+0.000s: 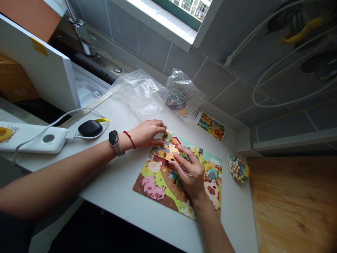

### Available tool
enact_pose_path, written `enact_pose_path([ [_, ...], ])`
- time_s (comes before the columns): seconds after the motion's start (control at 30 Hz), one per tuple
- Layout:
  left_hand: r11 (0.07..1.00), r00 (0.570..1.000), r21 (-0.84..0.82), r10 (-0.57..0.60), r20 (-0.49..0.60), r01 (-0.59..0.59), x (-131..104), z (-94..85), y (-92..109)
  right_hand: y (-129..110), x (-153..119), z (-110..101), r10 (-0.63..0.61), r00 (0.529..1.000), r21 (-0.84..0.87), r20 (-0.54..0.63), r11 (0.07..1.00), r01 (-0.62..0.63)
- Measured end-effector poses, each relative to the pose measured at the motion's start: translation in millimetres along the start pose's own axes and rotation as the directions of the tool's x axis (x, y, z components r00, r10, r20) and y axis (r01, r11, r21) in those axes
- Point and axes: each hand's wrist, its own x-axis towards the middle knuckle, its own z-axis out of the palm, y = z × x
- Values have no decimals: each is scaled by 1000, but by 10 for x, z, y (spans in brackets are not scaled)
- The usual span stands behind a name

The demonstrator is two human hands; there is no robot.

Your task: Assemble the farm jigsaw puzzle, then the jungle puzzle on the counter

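Works with both hands at a farm-animal jigsaw puzzle (171,200), lying on a white countertop (118,182) just below and right of the middle of the frame. Rests the right hand (191,172) over the upper left part of the puzzle, fingers bent and slightly apart, not closed around anything, with fingertips on an orange spotted piece (170,155). Holds the left hand (147,133) at the puzzle's upper left edge, near a green piece (167,136). Cannot tell a grip there from a mere touch. Wears a smartwatch (113,137) and a red cord bracelet (129,140) on the left wrist.

Shows on the puzzle a white hen (154,166) and a pink pig (152,188) toward the lower left, plus a brown-and-white cow (212,191) at the right. Has a pile of loose puzzle pieces (238,169) to the right of the puzzle, apart from it, and a printed picture card (210,125) above, near the tiled wall (151,38). Has a clear plastic bag (180,80) of more pieces (176,100) at the upper middle, just beside a crumpled clear bag (142,93).

Has a white power strip (50,138) at the left edge of the frame, with a cable plugged into one end, and a black oval case (90,128) next to it. Includes a chrome faucet (85,40) at the upper left, a window (188,12) at the top and a wooden board (292,203) at the lower right.
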Motion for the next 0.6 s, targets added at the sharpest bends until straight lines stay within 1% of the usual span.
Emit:
enact_pose_path([
  [0.2,1000,1000,-2,-20,10,20,7,-9,7,32,-6,53,23,997,-19,74,1000,-21],
  [0.4,999,999,6,-49,-7,49,-2,1,77,28,-7,27,61,987,-43,149,998,-56],
  [0.6,996,997,48,-72,-35,73,-5,59,121,122,-49,-72,76,988,-104,134,993,-62],
])
